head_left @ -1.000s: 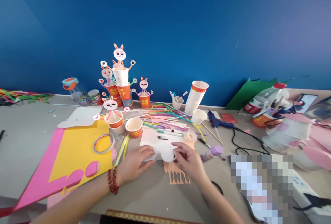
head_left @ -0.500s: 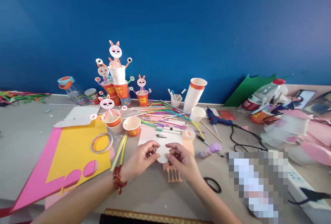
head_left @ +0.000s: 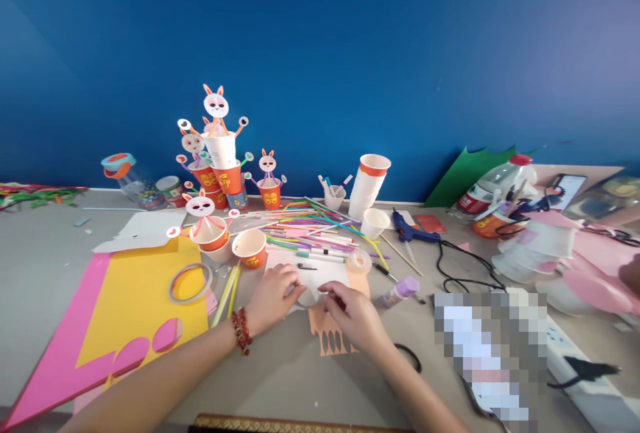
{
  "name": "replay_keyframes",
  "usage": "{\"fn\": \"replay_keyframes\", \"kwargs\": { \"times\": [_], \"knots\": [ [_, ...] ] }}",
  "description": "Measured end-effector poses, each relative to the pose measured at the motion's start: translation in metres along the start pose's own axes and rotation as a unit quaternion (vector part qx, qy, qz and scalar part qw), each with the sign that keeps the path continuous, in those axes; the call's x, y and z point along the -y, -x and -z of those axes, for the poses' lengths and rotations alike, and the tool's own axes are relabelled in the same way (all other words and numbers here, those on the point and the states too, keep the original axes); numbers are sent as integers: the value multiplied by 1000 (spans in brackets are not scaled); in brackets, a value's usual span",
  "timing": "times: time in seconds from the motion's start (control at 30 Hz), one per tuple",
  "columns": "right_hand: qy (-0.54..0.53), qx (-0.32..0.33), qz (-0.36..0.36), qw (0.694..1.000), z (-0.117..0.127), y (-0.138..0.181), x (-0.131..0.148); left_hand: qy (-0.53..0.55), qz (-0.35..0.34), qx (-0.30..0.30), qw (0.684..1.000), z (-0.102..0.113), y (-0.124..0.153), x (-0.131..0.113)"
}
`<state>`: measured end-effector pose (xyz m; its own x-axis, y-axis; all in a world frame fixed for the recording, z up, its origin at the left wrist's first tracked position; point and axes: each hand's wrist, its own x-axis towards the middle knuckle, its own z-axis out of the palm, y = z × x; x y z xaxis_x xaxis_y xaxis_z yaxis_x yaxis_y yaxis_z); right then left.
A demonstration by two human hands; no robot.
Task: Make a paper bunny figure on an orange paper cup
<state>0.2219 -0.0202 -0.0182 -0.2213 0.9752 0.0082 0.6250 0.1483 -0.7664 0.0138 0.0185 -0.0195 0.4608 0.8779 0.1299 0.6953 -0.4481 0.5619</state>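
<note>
Close to the white sheet on the table, a small round white paper disc [head_left: 309,294] is between my two hands. My left hand [head_left: 274,296], with a red bead bracelet at the wrist, pinches the disc's left edge. At its right edge are the bent thumb and fingers of my right hand [head_left: 350,313]. Under and beside the right hand lies an orange paper sheet [head_left: 320,326] with petal-shaped cut-outs. A dark pen cap [head_left: 307,266] rests on the white paper [head_left: 333,274] just beyond the disc.
Rabbit figures in paper cups [head_left: 230,176] stand at back left, near an empty cup [head_left: 249,248]. Coloured sticks [head_left: 310,220] lie behind the hands. To the right are a glue stick [head_left: 401,291], a tape roll [head_left: 360,260] and a blue glue gun [head_left: 415,228] with its cord.
The disc has gone from facing me to lying flatter, nearer the white sheet, and both hands have tilted with it. The whole view has shifted slightly.
</note>
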Motion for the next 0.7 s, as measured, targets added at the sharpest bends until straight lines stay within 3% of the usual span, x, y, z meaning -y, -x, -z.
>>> {"fn": "replay_keyframes", "kwargs": {
  "times": [0.1,0.33,0.5,0.7],
  "knots": [
    [48,-11,4,999,5,2,-5,-77,-11,-6,997,-6,-1,1],
    [158,24,167,973,-1,6,-8,-180,-31,-18,983,-13,4,-4],
    [227,35,166,959,-7,6,-7,-165,-32,-10,986,-5,7,-6],
    [243,24,168,955,-10,9,-8,-189,-152,65,968,1,34,-6]
  ]
}}
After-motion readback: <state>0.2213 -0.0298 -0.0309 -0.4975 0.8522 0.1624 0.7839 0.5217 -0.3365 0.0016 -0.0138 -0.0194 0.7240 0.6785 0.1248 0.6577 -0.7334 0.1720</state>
